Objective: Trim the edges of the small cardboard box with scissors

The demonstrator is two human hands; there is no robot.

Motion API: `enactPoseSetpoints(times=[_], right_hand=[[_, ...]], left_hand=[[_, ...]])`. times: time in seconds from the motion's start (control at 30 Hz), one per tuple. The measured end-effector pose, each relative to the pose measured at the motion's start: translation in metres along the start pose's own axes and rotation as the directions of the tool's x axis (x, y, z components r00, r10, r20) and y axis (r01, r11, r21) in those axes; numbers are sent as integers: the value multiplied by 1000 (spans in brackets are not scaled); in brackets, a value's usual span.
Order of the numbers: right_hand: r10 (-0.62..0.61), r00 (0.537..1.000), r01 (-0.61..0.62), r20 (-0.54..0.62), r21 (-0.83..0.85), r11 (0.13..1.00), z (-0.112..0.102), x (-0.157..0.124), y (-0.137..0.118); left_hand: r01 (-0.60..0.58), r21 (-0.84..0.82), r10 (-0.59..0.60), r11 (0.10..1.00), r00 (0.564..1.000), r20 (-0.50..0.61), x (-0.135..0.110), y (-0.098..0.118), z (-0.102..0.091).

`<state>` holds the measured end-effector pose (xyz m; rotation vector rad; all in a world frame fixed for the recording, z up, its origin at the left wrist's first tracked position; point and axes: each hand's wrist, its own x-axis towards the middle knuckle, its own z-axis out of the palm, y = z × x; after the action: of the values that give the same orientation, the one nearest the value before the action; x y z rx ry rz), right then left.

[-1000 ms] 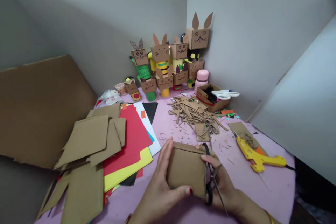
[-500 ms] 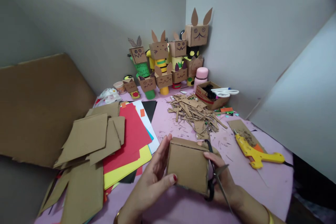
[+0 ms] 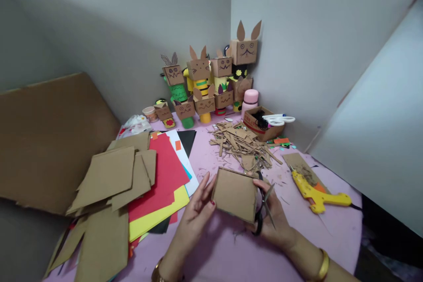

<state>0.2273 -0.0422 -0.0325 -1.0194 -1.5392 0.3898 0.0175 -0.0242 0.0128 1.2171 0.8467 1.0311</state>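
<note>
A small cardboard box (image 3: 235,194) is held above the table, one square face turned up toward me. At its left side, my left hand (image 3: 198,211) steadies it, thumb against the near edge and fingers along the far part of that side. My right hand (image 3: 276,216) grips the box's right edge, fingers partly hidden beneath. Scissors with black handles (image 3: 258,224) also hang in that hand, their blades apart and pointing toward the right, away from the box.
Cardboard sheets (image 3: 105,176) and coloured paper (image 3: 161,176) lie left. Cardboard scraps (image 3: 243,143) are heaped beyond the box. A yellow glue gun (image 3: 317,194) rests at right. Behind stand several cardboard animal figures (image 3: 198,70), a pink bottle (image 3: 250,99) and an open carton (image 3: 264,130) with white-handled scissors (image 3: 279,120).
The box has tilted, so its square face shows more and its far side less. Both hands have shifted with it, and the scissor blades have swung up. The camera view has moved slightly.
</note>
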Motion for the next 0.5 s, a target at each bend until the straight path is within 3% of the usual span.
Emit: enactPoseSetpoints(times=[0.13,0.23,0.33,0.43,0.5], right_hand=[[52,999,-51,-10,40,998,3,1,0],[169,986,-169,1,94,981,5,2,1],[228,974,-227,13,140,964,9,3,3],[284,958,-282,30,254,925,13,6,4],[324,945,-320,45,323,891,14,7,3]], left_hand=[[22,-52,-27,998,995,-93,5,-2,-1],[-51,169,88,984,971,-221,7,-6,-3],[-134,491,318,861,894,-315,6,-12,-7],[-202,600,473,774,814,-336,2,-10,-6],[-254,656,584,711,733,-349,-5,0,3]])
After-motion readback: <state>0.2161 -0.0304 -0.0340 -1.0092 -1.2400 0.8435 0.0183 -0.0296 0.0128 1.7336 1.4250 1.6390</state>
